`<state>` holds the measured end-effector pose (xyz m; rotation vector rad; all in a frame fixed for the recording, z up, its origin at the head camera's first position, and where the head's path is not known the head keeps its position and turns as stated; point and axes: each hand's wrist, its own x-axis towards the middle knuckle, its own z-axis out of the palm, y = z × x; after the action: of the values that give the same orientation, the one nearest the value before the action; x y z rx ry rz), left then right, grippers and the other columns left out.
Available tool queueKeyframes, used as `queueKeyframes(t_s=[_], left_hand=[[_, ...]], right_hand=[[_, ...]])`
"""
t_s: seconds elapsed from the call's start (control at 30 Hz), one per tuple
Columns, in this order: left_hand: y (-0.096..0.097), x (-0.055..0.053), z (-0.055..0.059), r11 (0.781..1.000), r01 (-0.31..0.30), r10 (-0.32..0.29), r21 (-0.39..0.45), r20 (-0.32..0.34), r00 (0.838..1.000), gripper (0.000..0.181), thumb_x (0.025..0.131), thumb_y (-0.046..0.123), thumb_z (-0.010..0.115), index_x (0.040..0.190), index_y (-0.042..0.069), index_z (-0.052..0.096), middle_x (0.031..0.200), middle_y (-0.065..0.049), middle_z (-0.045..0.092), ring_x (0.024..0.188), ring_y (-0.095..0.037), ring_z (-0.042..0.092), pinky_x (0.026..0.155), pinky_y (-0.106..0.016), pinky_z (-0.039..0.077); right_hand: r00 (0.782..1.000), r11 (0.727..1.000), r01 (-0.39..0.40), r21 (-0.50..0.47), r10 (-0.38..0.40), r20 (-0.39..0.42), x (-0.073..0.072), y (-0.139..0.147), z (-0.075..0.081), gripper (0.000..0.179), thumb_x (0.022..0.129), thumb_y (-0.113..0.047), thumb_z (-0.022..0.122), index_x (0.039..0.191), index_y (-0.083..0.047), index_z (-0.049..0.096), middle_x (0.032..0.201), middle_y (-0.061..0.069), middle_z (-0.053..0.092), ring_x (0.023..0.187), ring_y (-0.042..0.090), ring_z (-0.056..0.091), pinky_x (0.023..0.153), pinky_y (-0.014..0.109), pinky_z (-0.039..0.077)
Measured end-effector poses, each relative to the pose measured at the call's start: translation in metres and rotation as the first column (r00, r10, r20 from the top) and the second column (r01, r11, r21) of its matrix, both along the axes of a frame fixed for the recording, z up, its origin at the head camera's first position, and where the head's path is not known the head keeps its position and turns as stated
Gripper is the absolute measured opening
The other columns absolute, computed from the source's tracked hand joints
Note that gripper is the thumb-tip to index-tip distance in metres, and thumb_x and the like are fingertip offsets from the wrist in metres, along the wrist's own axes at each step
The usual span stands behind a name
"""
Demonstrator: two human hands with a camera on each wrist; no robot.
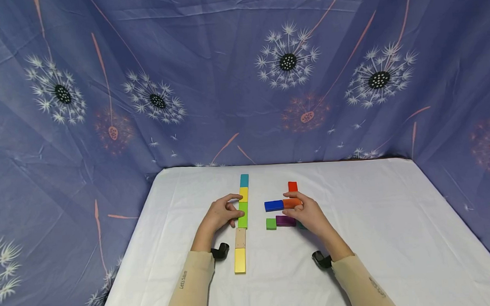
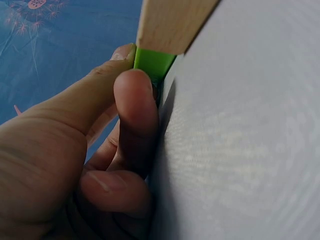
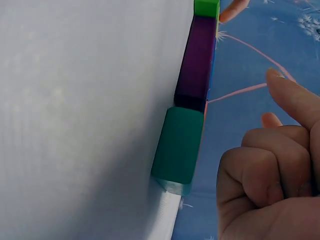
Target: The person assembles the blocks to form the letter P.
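Note:
A line of blocks runs away from me on the white cloth: a gold block [image 1: 240,261], a bare wooden block [image 1: 240,237], a lime green block [image 1: 242,222], a yellow block [image 1: 244,191] and a light blue block [image 1: 244,180]. My left hand [image 1: 221,214] touches this line, thumb on the lime green block and index fingertip on the yellow one. My right hand [image 1: 309,213] hovers with thumb and index finger spread over the orange block [image 1: 291,202]; the right wrist view shows its other fingers curled around nothing. A blue block [image 1: 274,206] adjoins the orange one.
Nearer me lie a small green block [image 1: 271,224], a purple block [image 1: 285,220] and a rounded teal block [image 3: 180,145] in a row, the teal one partly hidden by my right hand in the head view. Farther off is a red block [image 1: 292,186]. A patterned curtain [image 1: 223,79] hangs behind the table.

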<state>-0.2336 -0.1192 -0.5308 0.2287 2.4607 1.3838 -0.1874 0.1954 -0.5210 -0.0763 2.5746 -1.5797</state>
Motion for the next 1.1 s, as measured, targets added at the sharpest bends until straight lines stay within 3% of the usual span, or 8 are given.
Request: queueKeyframes(t_s=[0.1,0.27,0.4,0.5,0.63,0.77,0.97,1.1], left_hand=[[0.000,0.000,-0.001,1.000,0.001,-0.001,0.000,-0.005,1.000,0.056,0.092,0.023,0.084,0.145,0.024,0.064,0.077,-0.001,0.073,0.053,-0.018,0.068,0.094,-0.040,0.054],[0.000,0.000,-0.003,1.000,0.003,-0.003,0.007,-0.007,1.000,0.055,0.093,0.023,0.084,0.145,0.025,0.065,0.078,-0.001,0.073,0.052,-0.018,0.068,0.080,-0.031,0.052],[0.001,0.000,-0.002,1.000,0.004,-0.004,0.012,-0.004,1.000,0.055,0.092,0.023,0.083,0.144,0.025,0.065,0.079,-0.001,0.074,0.053,-0.018,0.068,0.082,-0.032,0.053],[0.001,0.000,-0.002,1.000,0.008,-0.008,0.011,-0.006,1.000,0.055,0.093,0.022,0.083,0.144,0.025,0.065,0.079,-0.001,0.074,0.053,-0.018,0.068,0.089,-0.035,0.054],[0.001,0.000,-0.001,1.000,0.009,-0.009,0.012,-0.007,1.000,0.055,0.093,0.022,0.083,0.144,0.025,0.065,0.079,-0.001,0.075,0.053,-0.018,0.068,0.092,-0.038,0.055],[0.001,0.001,0.001,1.000,0.005,-0.005,0.009,-0.003,1.000,0.055,0.093,0.022,0.083,0.145,0.024,0.065,0.080,-0.001,0.075,0.053,-0.017,0.068,0.088,-0.035,0.055],[0.001,0.001,0.002,1.000,0.000,0.000,-0.001,-0.001,1.000,0.056,0.093,0.022,0.083,0.146,0.023,0.064,0.080,-0.001,0.074,0.053,-0.017,0.068,0.080,-0.030,0.052],[0.001,0.002,0.002,1.000,-0.001,0.001,0.001,-0.002,1.000,0.056,0.093,0.023,0.083,0.146,0.023,0.064,0.080,-0.001,0.074,0.053,-0.017,0.068,0.081,-0.031,0.052]], right_hand=[[1.000,1.000,0.004,0.018,-0.004,-0.008,-0.004,0.001,-0.002,0.056,0.093,-0.021,0.083,0.145,-0.018,0.062,0.071,-0.001,0.049,0.052,0.011,0.033,0.054,0.023,0.031],[1.000,0.999,0.004,0.039,-0.003,-0.026,-0.010,0.002,-0.004,0.053,0.093,-0.019,0.083,0.143,-0.015,0.064,0.139,0.017,0.063,0.054,0.011,0.037,0.057,0.023,0.036],[1.000,0.999,-0.008,0.047,0.008,0.000,-0.015,0.001,-0.004,0.053,0.093,-0.019,0.082,0.143,-0.014,0.064,0.103,0.017,0.068,0.056,0.012,0.042,0.061,0.026,0.039],[0.999,0.999,-0.012,0.051,0.010,0.039,-0.019,-0.001,-0.005,0.053,0.093,-0.019,0.082,0.143,-0.016,0.063,0.067,0.003,0.050,0.057,0.014,0.045,0.063,0.028,0.040],[0.997,0.998,-0.013,0.057,0.009,0.076,-0.025,-0.003,-0.006,0.052,0.093,-0.018,0.081,0.143,-0.016,0.064,0.059,-0.005,0.042,0.058,0.015,0.047,0.063,0.029,0.040],[0.993,0.997,-0.002,0.071,-0.006,0.117,-0.030,-0.005,-0.006,0.051,0.093,-0.017,0.081,0.141,-0.017,0.065,0.074,0.003,0.057,0.064,0.018,0.053,0.069,0.031,0.045],[0.985,0.996,0.006,0.091,-0.022,0.171,-0.036,-0.008,-0.004,0.050,0.091,-0.013,0.081,0.139,-0.019,0.068,0.151,0.019,0.060,0.108,0.028,0.066,0.106,0.054,0.050],[0.982,0.994,-0.004,0.107,-0.017,0.189,-0.038,-0.009,-0.004,0.048,0.090,-0.011,0.081,0.136,-0.020,0.069,0.150,0.019,0.060,0.122,0.034,0.060,0.112,0.061,0.045]])
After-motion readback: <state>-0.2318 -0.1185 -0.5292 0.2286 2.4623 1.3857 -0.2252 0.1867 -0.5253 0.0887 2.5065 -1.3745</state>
